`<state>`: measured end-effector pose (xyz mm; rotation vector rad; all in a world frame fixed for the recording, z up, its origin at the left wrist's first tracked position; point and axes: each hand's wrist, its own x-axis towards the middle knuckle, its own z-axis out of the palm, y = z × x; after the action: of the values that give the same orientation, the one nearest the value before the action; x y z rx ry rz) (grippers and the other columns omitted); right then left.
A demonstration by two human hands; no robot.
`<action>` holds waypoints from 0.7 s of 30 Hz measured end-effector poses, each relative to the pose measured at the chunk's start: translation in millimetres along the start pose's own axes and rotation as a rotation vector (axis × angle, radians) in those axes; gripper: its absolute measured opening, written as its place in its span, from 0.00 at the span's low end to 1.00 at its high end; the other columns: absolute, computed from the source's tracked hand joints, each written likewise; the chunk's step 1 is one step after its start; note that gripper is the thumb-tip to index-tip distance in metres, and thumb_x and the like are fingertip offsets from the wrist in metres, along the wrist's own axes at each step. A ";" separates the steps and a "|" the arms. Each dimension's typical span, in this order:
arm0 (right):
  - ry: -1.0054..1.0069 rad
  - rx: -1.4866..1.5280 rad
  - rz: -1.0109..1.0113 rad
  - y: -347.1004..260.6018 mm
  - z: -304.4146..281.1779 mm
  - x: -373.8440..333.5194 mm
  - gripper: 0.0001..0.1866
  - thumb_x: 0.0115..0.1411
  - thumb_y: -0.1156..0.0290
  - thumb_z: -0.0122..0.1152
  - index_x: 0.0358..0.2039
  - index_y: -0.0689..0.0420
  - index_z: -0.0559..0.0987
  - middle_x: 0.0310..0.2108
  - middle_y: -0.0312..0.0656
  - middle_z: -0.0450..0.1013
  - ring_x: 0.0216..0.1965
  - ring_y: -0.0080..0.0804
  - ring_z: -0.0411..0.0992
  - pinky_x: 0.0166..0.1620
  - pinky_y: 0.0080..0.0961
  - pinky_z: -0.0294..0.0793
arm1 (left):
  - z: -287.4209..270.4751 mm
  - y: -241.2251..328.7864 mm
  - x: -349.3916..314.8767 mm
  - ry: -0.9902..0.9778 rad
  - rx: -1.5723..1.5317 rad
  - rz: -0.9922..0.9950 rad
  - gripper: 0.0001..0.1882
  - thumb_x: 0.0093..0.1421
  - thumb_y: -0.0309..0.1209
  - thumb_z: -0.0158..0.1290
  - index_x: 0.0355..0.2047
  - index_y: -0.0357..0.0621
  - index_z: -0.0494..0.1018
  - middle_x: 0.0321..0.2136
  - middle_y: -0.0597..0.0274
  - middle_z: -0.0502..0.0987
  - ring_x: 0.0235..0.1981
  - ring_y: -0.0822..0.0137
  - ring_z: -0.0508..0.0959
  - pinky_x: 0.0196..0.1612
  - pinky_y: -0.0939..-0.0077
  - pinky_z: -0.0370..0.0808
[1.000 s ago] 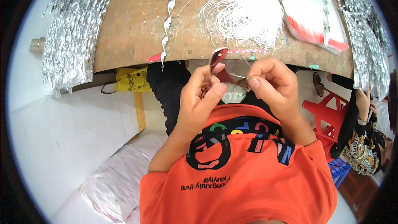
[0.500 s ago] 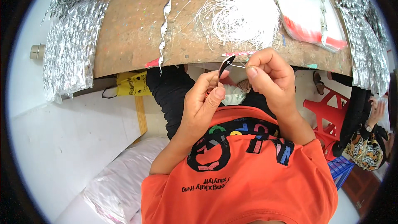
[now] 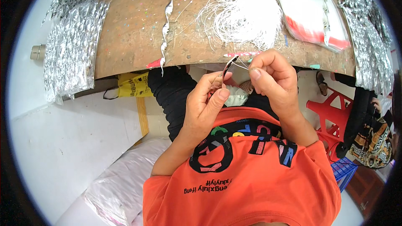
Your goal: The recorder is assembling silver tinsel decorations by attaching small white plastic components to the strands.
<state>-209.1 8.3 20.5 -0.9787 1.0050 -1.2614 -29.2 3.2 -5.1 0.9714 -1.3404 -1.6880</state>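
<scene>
My left hand (image 3: 204,105) is closed on a small thin flat piece (image 3: 228,68), dark on one side, held upright between thumb and fingers. A white string (image 3: 241,65) runs from the upper part of that piece to my right hand (image 3: 274,77), whose thumb and forefinger pinch it. Both hands are just off the near edge of the brown table (image 3: 130,46), above my lap. Beyond them on the table is a tangled heap of white string (image 3: 247,21). Whether the string passes through the piece is too small to tell.
Twisted silver foil strips hang over the table's left (image 3: 71,46) and right ends. One silver spiral strip (image 3: 167,21) lies across the table. Clear plastic bags (image 3: 310,12) with red edges lie at the right. A red stool (image 3: 333,113) and another person (image 3: 370,142) are at the right.
The flat piece has turned in my left hand and now appears more edge-on. My right hand is nearly still. The person at the right has shifted.
</scene>
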 end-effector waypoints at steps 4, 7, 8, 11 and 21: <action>0.013 0.015 -0.014 1.3 1.1 0.2 0.02 0.59 0.75 0.52 0.32 0.59 0.70 0.23 0.26 0.65 0.22 0.08 0.58 0.25 0.08 0.56 | 0.4 1.1 0.5 0.005 0.005 0.006 0.20 0.62 0.37 0.47 0.48 0.33 0.65 0.36 0.63 0.72 0.37 0.77 0.69 0.44 0.82 0.66; 0.015 0.023 -0.016 1.3 1.1 -0.1 0.02 0.59 0.75 0.52 0.32 0.59 0.70 0.23 0.26 0.65 0.21 0.08 0.57 0.24 0.08 0.55 | 0.9 1.0 0.5 0.003 -0.002 0.011 0.20 0.62 0.37 0.47 0.48 0.33 0.65 0.37 0.62 0.72 0.38 0.76 0.70 0.44 0.82 0.66; 0.009 0.027 -0.012 1.9 0.0 -0.2 0.02 0.59 0.75 0.52 0.32 0.59 0.70 0.23 0.27 0.65 0.21 0.08 0.57 0.24 0.08 0.55 | 1.0 0.3 0.7 0.002 -0.005 0.017 0.20 0.62 0.37 0.47 0.48 0.33 0.65 0.37 0.62 0.72 0.38 0.76 0.70 0.44 0.82 0.66; 0.014 0.014 -0.022 1.8 1.5 0.3 0.02 0.58 0.76 0.50 0.31 0.60 0.69 0.22 0.29 0.64 0.19 0.09 0.57 0.22 0.09 0.54 | 1.5 -1.5 0.7 0.002 -0.014 0.013 0.19 0.62 0.36 0.47 0.47 0.33 0.65 0.38 0.61 0.72 0.38 0.76 0.70 0.43 0.82 0.66; -0.001 0.055 -0.022 0.8 -2.3 -1.1 0.02 0.59 0.76 0.52 0.32 0.59 0.70 0.22 0.27 0.64 0.20 0.09 0.57 0.23 0.08 0.55 | 3.4 -1.7 2.8 -0.008 -0.018 -0.005 0.20 0.62 0.36 0.48 0.47 0.32 0.65 0.37 0.61 0.73 0.37 0.77 0.70 0.42 0.84 0.66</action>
<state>-211.1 9.4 19.1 -0.9501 0.9557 -1.2998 -33.6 2.4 -6.6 0.9594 -1.3266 -1.7062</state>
